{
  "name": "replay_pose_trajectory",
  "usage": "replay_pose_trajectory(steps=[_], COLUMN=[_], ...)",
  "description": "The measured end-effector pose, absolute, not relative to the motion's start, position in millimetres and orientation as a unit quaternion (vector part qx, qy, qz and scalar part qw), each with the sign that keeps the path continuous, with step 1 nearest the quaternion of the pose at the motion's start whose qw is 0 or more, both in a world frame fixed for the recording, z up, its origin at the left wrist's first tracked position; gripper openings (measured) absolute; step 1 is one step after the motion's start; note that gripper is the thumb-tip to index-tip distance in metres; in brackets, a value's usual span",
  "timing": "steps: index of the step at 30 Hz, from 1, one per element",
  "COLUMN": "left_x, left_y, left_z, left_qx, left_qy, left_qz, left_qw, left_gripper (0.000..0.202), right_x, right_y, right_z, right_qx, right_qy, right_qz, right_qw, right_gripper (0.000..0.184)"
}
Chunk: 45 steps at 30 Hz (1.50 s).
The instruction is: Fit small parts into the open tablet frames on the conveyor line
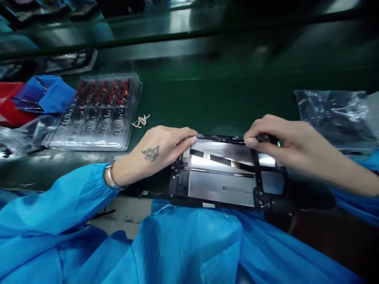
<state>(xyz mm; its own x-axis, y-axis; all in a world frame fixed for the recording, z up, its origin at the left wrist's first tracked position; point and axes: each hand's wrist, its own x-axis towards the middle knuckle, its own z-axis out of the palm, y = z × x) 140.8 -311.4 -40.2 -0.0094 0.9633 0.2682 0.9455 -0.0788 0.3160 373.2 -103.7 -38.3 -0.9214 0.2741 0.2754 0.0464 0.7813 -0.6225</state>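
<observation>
An opened tablet back with silver shielding and a black frame lies at the near edge of the green belt, against my blue gown. My left hand, with a tattoo and a bracelet at the wrist, rests at the tablet's upper left corner, fingertips pressed together on its far edge. My right hand is curled over the upper right edge, fingers pinched on a thin dark part that I cannot make out clearly.
A stack of clear plastic trays with red and black parts sits at the left. Behind it are blue boxes and a red bin. A crumpled plastic bag lies at the right. Small tan bits lie on the belt.
</observation>
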Motion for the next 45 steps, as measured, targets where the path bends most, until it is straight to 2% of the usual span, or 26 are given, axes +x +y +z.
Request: replay_pose_trajectory(steps=[5,11,15,21,32,41,45], left_x=[142.8,147.8,148.5,150.7,153.5,155.0,153.8], left_y=[-297.7,-283.1,-276.2,-272.2,-266.3,-259.6,-257.0], left_z=[-46.5,-51.8,-57.0,-57.1,-54.8,-57.0,-60.0], left_qx=[0.727,0.773,0.796,0.817,0.845,0.860,0.875], left_qy=[0.658,0.612,0.580,0.548,0.524,0.510,0.475], left_qz=[0.195,0.165,0.172,0.172,0.092,0.032,0.008], left_qw=[0.024,0.032,0.009,0.049,0.051,-0.017,-0.098], left_gripper=[0.029,0.031,0.030,0.027,0.026,0.028,0.030], right_x=[397.0,400.3,396.3,392.6,389.1,387.2,389.1], right_y=[-77.6,-71.7,-75.0,-79.2,-81.6,-82.8,-81.6], right_z=[-45.9,-45.5,-43.0,-42.8,-40.1,-37.4,-39.3], right_qx=[-0.083,-0.175,-0.214,-0.228,-0.209,-0.208,-0.215], right_qy=[-0.941,-0.938,-0.938,-0.941,-0.951,-0.949,-0.949], right_qz=[0.311,0.298,0.272,0.245,0.222,0.226,0.224], right_qw=[0.101,0.019,-0.022,-0.035,-0.051,-0.063,-0.060], right_gripper=[0.010,0.035,0.040,0.038,0.036,0.041,0.042])
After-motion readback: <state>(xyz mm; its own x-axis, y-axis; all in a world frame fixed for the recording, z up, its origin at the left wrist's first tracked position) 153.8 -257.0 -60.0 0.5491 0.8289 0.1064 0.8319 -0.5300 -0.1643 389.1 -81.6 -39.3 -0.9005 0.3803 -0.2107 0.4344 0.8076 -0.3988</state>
